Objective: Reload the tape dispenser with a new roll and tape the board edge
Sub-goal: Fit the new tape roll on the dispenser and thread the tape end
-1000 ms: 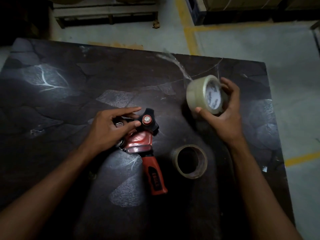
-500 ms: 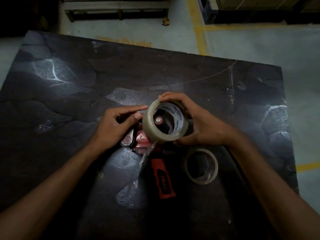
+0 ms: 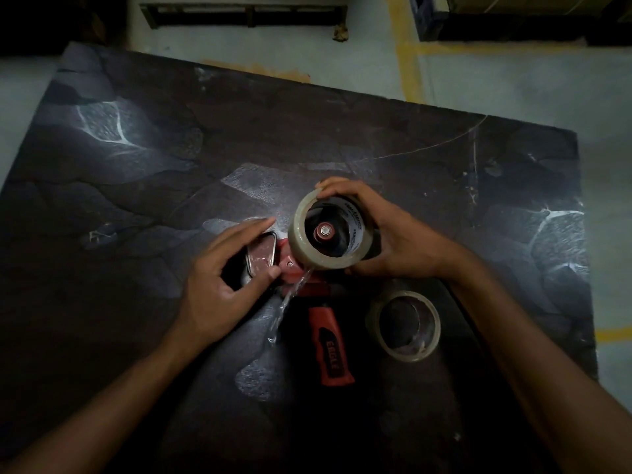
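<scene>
A red tape dispenser [image 3: 330,343] with a red-and-black handle lies on the dark board [image 3: 171,159]. My right hand [image 3: 396,234] grips a full roll of clear tape [image 3: 304,244] and holds it over the dispenser's hub, whose red spindle shows through the core. A loose tail of tape hangs from the roll down toward the handle. My left hand [image 3: 222,278] holds the dispenser's metal front end steady. The dispenser's middle is hidden under the roll.
A used-up cardboard tape core [image 3: 403,325] lies on the board just right of the handle. Beyond the board's far edge is a grey floor with yellow lines [image 3: 407,63], a wooden pallet [image 3: 246,12] and stacked boxes [image 3: 530,15].
My right hand has carried the new roll from the right, in the air, down over the dispenser's hub. My left hand has stayed on the dispenser's front.
</scene>
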Action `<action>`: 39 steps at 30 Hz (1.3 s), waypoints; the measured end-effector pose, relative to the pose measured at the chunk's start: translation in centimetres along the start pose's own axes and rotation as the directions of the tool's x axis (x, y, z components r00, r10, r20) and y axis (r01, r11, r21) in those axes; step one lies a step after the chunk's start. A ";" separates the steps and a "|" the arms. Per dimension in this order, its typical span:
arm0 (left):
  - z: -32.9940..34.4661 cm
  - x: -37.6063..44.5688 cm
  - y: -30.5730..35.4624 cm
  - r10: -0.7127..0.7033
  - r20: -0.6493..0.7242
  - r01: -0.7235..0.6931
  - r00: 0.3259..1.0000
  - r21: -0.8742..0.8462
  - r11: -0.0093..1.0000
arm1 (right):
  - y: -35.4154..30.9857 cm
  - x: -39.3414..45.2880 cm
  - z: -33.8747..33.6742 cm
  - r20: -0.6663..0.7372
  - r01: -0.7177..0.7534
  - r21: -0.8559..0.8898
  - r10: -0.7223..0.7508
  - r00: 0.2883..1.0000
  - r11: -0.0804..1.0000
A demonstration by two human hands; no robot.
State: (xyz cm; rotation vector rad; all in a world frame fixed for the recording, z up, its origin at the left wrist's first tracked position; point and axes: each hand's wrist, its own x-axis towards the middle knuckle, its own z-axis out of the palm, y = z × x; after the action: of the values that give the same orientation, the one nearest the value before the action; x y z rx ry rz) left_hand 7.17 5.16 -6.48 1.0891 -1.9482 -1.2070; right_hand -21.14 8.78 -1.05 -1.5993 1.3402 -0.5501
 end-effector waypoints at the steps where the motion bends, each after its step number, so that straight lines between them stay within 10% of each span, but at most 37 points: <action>1: 0.2 -0.5 -0.1 -0.001 -0.017 0.002 1.000 0.016 1.000 | 0.0 0.1 0.0 0.001 0.005 -0.003 -0.005 1.000 1.000; 26: 5.1 -4.8 1.3 -0.156 -0.497 0.175 0.853 -0.009 0.984 | 1.6 0.5 -0.1 0.104 0.125 -0.017 -0.123 0.987 0.992; 39: 6.0 -6.2 2.1 -0.323 -0.528 0.250 0.785 -0.207 0.946 | 1.3 0.1 0.4 0.097 0.106 -0.100 -0.097 0.991 0.989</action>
State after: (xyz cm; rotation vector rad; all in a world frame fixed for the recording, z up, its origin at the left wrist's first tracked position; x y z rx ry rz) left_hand 4.65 13.58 -7.38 1.5099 -1.2703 -0.9899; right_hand -21.49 8.92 -2.39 -1.7647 1.2420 -0.4683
